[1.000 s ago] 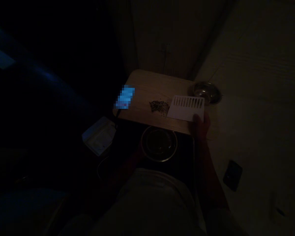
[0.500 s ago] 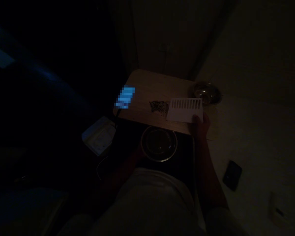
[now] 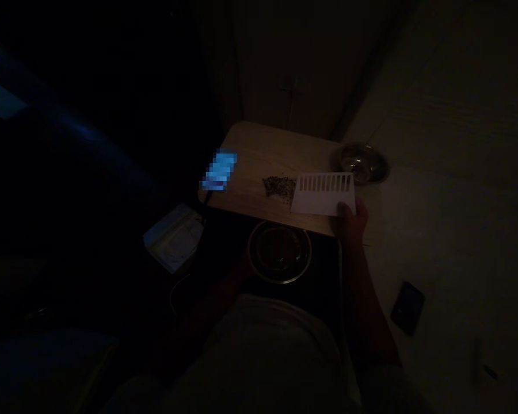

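The scene is very dark. My right hand (image 3: 352, 221) pinches the lower right corner of a white card with a row of slots (image 3: 323, 194), laid flat on a small wooden board (image 3: 259, 158). The card's left edge sits just right of a little pile of dark crumbs (image 3: 278, 187). Below the board's near edge a round metal bowl (image 3: 279, 252) is held up; my left hand (image 3: 244, 267) is at its left rim, its fingers lost in the dark.
A glowing blue phone screen (image 3: 220, 169) lies on the board's left edge. A second metal bowl (image 3: 361, 163) stands at the board's right corner. A white box (image 3: 174, 237) sits lower left, and a dark phone (image 3: 408, 307) lies on the pale surface at right.
The slotted card has slid a little to the left, closer to the crumb pile, with my right hand following. The bowl below has stayed put.
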Available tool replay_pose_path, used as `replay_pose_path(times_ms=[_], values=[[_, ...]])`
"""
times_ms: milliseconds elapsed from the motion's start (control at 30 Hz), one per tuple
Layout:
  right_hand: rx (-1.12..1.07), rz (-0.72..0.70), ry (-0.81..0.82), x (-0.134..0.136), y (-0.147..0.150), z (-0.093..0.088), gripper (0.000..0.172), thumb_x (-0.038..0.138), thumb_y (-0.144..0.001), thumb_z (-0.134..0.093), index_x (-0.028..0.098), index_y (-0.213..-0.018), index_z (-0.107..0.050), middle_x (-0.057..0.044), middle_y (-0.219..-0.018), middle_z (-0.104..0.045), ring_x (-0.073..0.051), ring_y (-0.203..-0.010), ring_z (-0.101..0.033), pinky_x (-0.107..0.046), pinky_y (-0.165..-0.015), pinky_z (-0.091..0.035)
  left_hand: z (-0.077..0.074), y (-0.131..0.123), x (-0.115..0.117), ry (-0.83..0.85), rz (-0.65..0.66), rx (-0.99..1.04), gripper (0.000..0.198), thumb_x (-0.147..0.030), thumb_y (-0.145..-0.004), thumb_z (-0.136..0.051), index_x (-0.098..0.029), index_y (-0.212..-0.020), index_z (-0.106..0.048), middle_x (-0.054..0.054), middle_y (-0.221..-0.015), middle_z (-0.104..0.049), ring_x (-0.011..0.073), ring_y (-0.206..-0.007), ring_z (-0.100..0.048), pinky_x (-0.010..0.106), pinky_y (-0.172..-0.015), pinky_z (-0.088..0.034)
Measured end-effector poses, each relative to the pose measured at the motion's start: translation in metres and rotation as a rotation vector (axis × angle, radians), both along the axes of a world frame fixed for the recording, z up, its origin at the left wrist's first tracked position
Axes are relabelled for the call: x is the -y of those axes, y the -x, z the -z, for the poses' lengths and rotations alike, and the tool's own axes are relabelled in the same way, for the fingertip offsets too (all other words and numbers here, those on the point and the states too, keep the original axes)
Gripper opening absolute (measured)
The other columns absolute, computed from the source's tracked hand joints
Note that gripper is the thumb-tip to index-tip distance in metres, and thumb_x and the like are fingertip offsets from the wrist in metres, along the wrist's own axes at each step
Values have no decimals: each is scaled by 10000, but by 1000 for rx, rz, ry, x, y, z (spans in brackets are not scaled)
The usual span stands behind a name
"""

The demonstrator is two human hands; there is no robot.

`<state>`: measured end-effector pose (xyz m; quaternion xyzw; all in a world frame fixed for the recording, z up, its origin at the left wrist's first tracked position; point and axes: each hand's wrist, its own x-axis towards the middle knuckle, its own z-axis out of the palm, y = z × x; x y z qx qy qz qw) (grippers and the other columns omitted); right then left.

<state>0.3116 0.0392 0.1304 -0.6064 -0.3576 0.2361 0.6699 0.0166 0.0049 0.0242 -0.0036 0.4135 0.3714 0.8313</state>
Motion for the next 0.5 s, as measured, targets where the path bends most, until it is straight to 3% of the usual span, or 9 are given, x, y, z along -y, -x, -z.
replay_pose_path(times_ms=[167,367,500], values=[[30,-53,16,2,1,-3,238,336,-714,-712,162,-874,-684,8,-791,-643,-137,-735,-545,-278,-697,-461,-2,-1,2,-80,-51,-42,330,-303,-907,-590,-148,-1184,-681,119,-1186,-728,288,-1403,-469,471,-1207,-313],[-1,-74,34,1,-1,1,248,327,-699,-716,164,-883,-680,9,-801,-640,-138,-737,-547,-287,-703,-468,-14,-2,0,38,20,0,481,-400,-941,-523,-131,-1327,-622,145,-1210,-719,326,-1388,-482,525,-1194,-319],[-62,-78,23,1,0,0,263,323,-675,-728,169,-880,-666,13,-783,-626,-137,-724,-538,-295,-701,-478,-13,-2,0,-19,-19,-3,512,-341,-932,-544,-161,-1410,-564,121,-1252,-709,299,-1392,-485,492,-1194,-331]])
